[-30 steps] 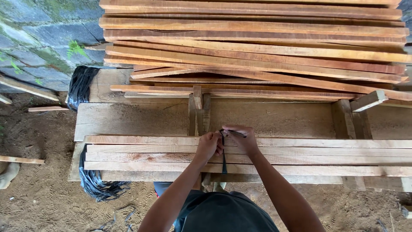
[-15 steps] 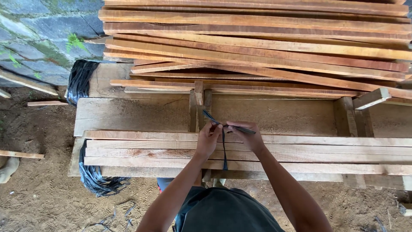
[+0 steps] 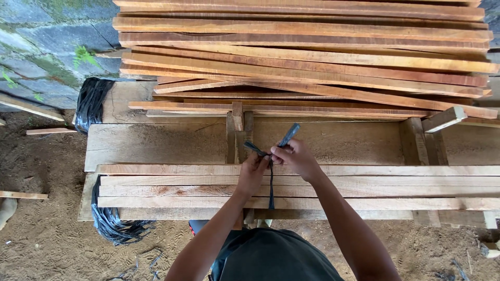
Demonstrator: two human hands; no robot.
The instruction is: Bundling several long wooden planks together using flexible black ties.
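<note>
My left hand (image 3: pixel 253 170) and my right hand (image 3: pixel 295 157) meet over a bundle of long pale wooden slats (image 3: pixel 364 186) that lies across a workbench. Both hands pinch a dark plastic strap (image 3: pixel 271 187) that runs down across the slats. One strap end (image 3: pixel 288 135) sticks up from my right fingers, another short end (image 3: pixel 253 149) points left above my left fingers. The strap's lower part goes under the front slat and is hidden there.
A tall stack of reddish planks (image 3: pixel 312 52) fills the back. A wide board (image 3: pixel 156 143) forms the bench top. Bundles of black strapping hang at the left (image 3: pixel 91 104) and lower left (image 3: pixel 112 224). Sandy ground (image 3: pixel 47 244) and a stone wall (image 3: pixel 41 52) lie left.
The strap ends have been drawn up and apart above the slats; my hands have shifted slightly upward on the bundle, staying close together.
</note>
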